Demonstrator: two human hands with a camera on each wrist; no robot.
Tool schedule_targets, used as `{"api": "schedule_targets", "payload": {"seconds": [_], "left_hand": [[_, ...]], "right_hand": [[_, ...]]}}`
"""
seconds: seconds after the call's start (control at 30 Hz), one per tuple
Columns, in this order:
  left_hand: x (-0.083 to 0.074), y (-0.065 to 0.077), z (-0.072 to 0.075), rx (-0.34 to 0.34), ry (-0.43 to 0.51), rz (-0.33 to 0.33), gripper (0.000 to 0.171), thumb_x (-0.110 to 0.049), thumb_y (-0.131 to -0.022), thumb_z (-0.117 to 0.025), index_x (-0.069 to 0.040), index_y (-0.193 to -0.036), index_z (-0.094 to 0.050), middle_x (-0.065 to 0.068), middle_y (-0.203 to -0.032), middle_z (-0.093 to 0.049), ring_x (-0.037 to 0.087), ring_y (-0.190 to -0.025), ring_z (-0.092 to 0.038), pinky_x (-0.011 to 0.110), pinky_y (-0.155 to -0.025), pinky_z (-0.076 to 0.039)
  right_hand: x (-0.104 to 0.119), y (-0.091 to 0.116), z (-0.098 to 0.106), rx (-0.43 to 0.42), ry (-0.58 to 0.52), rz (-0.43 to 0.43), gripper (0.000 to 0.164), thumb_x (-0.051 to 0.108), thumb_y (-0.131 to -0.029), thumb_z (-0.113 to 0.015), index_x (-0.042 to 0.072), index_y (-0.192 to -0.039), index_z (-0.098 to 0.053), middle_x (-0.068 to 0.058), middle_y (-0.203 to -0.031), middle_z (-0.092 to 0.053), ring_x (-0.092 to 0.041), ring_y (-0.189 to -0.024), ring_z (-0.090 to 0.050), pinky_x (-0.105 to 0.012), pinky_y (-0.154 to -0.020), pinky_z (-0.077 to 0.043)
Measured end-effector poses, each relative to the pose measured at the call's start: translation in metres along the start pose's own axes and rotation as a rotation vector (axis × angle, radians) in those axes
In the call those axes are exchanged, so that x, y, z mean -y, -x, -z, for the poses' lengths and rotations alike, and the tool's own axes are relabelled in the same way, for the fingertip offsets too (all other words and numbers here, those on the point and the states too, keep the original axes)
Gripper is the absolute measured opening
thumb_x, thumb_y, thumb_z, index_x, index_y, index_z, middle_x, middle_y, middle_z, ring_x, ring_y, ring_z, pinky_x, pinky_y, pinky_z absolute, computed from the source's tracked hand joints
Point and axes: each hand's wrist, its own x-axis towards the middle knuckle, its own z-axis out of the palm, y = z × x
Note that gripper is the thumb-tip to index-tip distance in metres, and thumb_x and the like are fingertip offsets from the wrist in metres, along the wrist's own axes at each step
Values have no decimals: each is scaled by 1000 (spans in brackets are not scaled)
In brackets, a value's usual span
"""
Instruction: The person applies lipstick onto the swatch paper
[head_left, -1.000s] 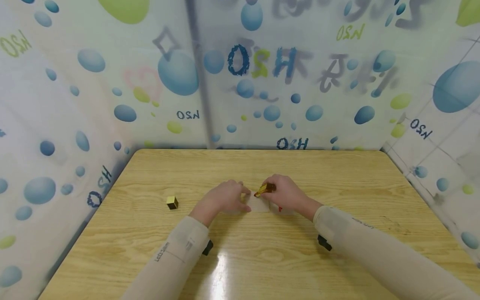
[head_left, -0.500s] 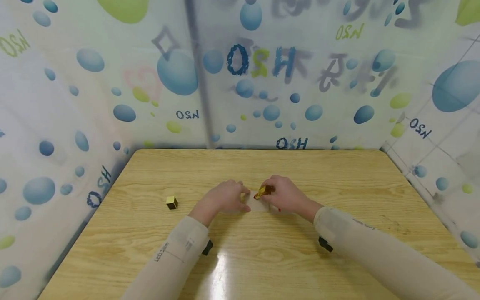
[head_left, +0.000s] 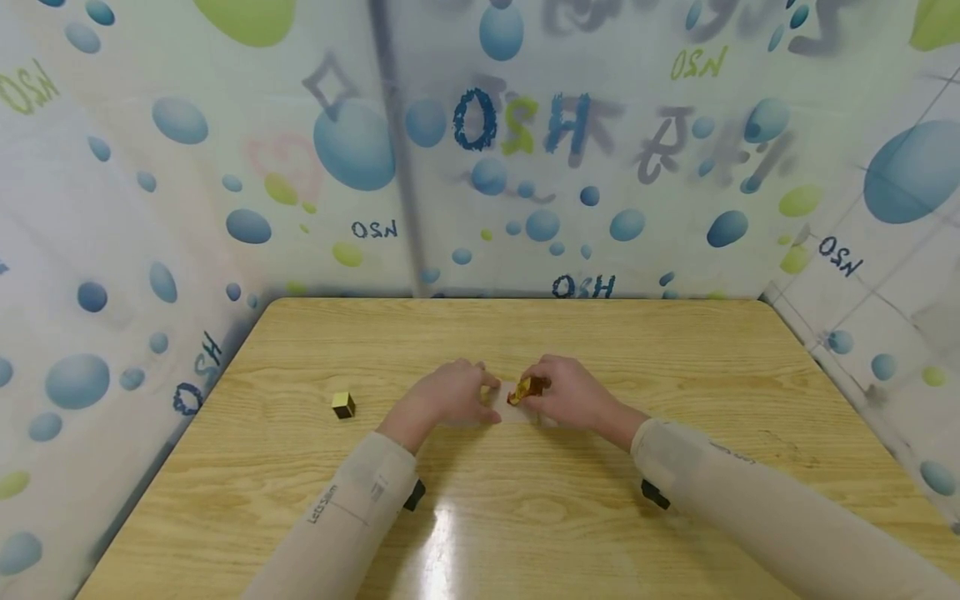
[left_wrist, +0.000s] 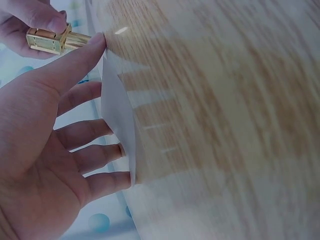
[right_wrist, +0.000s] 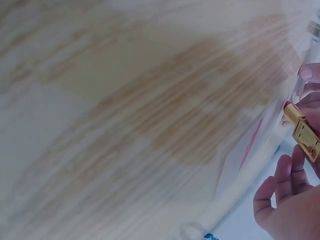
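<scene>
Left hand [head_left: 448, 395]: fingers extended, spread on the white paper [head_left: 513, 413]. Right hand [head_left: 573, 392] pinches the gold lipstick [head_left: 528, 388], red tip [head_left: 512, 399] over the paper, contact unclear. Within the last second it crept nearer the body; pink streak [right_wrist: 251, 143] on paper, so probably mid-stroke. Left on tabletop [head_left: 712, 350]: gold cube [head_left: 343, 406]. Beyond: patterned wall [head_left: 652, 92].

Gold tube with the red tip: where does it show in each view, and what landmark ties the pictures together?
Head: the gold tube is just below and right of the picture's centre, in the right hand.
Left wrist: the gold tube is at upper left.
Right wrist: the gold tube is at the right edge, around mid-height.
Shared landmark: the white paper.
</scene>
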Motion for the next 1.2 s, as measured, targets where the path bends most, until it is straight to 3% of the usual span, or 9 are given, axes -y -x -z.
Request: {"api": "schedule_targets", "payload": {"seconds": [0.73, 1.2], "left_hand": [[0, 2, 0, -14, 5, 3, 63, -49, -97, -77, -22, -152, -61, 18, -170, -41, 40, -153, -46, 56, -124, -41], [1, 0, -1, -13, -3, -2, 62, -50, -97, -76, -22, -151, -62, 17, -169, -42, 39, -152, -47, 56, -123, -42]], "right_hand": [[6, 19, -6, 2, -1, 66, 28, 23, -92, -85, 11, -117, -79, 3, -100, -68, -8, -85, -60, -26, -75, -55], [3, 11, -3, -17, 12, 31, 24, 23, -95, -83, 12, -116, -79, 1, -102, -69, -13, -88, -62, -29, -77, -55]]}}
